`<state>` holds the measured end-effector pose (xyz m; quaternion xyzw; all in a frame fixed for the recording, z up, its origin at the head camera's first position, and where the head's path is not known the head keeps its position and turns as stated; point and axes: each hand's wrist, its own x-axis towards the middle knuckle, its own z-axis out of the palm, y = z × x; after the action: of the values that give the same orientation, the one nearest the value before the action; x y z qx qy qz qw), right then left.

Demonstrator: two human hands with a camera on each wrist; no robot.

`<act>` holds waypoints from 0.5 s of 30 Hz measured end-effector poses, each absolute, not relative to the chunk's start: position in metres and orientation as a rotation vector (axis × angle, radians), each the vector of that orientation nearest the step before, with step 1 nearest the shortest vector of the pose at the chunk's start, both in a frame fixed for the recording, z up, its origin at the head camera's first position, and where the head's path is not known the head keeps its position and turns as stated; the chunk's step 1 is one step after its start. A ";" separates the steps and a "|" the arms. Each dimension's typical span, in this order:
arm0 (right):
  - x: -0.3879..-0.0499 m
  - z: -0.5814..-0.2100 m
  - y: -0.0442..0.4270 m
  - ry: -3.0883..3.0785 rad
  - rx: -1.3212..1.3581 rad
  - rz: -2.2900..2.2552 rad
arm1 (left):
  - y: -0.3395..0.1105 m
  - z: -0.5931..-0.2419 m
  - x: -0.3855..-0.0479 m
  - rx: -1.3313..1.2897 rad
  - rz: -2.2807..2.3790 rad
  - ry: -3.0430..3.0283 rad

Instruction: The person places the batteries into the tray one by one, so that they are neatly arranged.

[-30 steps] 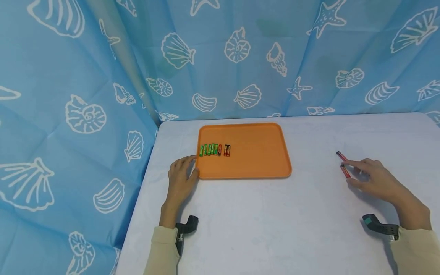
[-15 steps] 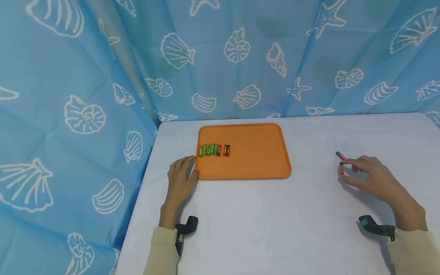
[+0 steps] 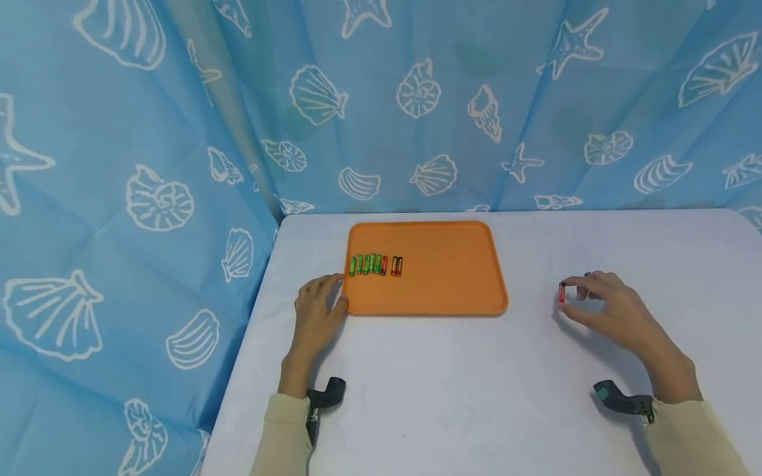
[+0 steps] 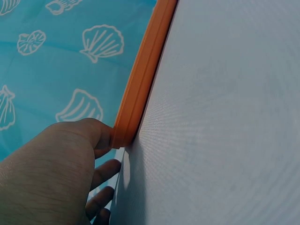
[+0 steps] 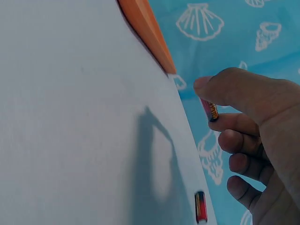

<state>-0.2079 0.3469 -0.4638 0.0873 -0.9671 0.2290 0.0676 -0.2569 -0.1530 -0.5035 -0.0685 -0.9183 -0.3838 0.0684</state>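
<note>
In the head view my right hand (image 3: pixel 613 311) pinches a red battery (image 3: pixel 561 293) between thumb and index finger, raised above the table. The right wrist view shows that battery (image 5: pixel 209 109) tilted under the thumb, the other fingers loosely curled. A second battery (image 5: pixel 200 206) lies on the cloth beyond the hand; in the head view the hand mostly hides it. My left hand (image 3: pixel 317 314) holds the left edge of an orange tray (image 3: pixel 440 291) near its front corner, thumb and index finger against it. Inside the tray, several green batteries (image 3: pixel 366 264) and red ones (image 3: pixel 396 266) stand in a row at the left.
White cloth (image 3: pixel 446 383) covers the table. Behind and to the left hangs a blue curtain (image 3: pixel 369 125) with white shell prints. Each wrist wears a black camera mount, such as the right one (image 3: pixel 622 398).
My right hand has lifted the red battery and carried it left towards the tray, leaving another battery behind. The left hand stays at the tray edge. The head view has shifted slightly.
</note>
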 end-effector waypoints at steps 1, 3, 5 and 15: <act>-0.209 -0.464 0.344 -2.907 0.275 0.692 | -0.153 -0.504 -0.257 -0.207 -1.155 -2.767; -0.210 -0.464 0.338 -2.894 0.294 0.690 | -0.153 -0.504 -0.257 -0.211 -1.148 -2.769; -0.211 -0.464 0.333 -2.878 0.314 0.689 | -0.154 -0.504 -0.257 -0.218 -1.143 -2.767; -0.225 -0.454 0.302 -2.842 0.380 0.668 | -0.153 -0.504 -0.257 -0.225 -1.147 -2.749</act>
<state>-0.2254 0.3018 -0.4536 0.1284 -0.9606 0.2258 0.0986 -0.2573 -0.1532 -0.5040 -0.0750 -0.9175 -0.3829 0.0771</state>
